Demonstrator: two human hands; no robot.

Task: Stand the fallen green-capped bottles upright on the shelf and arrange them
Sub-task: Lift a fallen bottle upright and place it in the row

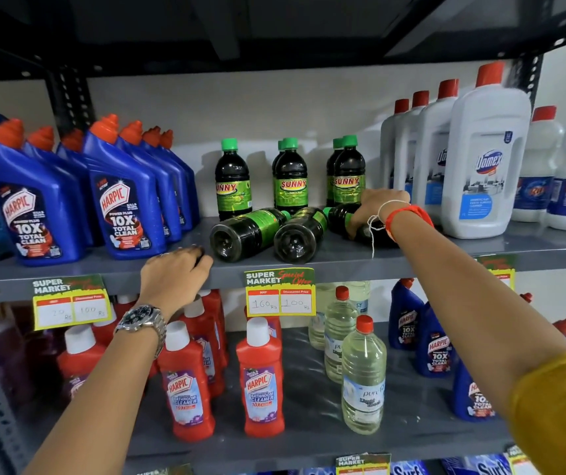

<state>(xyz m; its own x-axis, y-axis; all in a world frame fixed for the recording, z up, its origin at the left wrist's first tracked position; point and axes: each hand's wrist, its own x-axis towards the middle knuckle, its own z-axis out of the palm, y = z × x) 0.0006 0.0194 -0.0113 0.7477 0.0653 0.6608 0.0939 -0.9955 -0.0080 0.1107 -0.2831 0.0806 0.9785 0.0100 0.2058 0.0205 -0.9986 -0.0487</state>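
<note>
Three dark green-capped bottles lie on their sides on the grey shelf (446, 250): a left one (245, 233), a middle one (300, 234) and a right one (341, 216). Behind them several green-capped bottles stand upright, at the left (232, 180), in the middle (291, 176) and at the right (347, 173). My right hand (377, 209) is wrapped around the right fallen bottle, which still lies flat. My left hand (173, 275) rests with curled fingers on the shelf's front edge, just left of the left fallen bottle, holding nothing.
Blue Harpic bottles (122, 197) crowd the shelf's left side. Tall white red-capped bottles (487, 156) stand close on the right. Price tags (280, 293) hang from the shelf edge. The lower shelf holds red cleaner bottles (262, 382) and clear bottles (364, 378).
</note>
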